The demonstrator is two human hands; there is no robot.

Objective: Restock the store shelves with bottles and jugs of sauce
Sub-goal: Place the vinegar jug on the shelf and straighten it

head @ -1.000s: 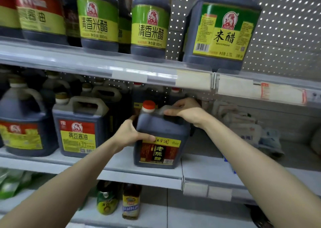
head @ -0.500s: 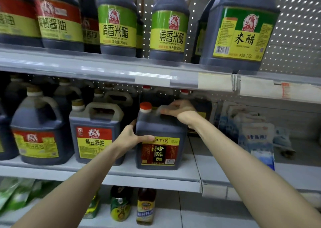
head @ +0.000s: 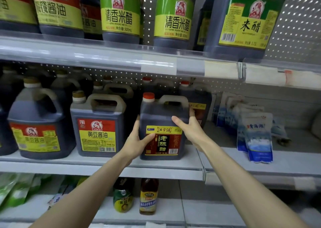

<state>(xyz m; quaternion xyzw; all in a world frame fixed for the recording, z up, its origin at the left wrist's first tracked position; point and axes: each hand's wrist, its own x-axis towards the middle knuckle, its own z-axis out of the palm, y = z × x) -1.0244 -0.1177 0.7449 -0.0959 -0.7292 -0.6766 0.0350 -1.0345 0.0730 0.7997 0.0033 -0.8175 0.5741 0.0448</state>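
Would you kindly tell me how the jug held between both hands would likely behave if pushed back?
The jug looks full of dark liquid, so probably heavy. Its broad flat base on the shelf suggests sliding, not rolling or tipping. Its smooth plastic may be slippery.

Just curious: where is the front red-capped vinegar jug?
Head view, centre: the vinegar jug stands on the middle shelf, held between left hand and right hand, right of the soy sauce jug, left of the blue-white bags.
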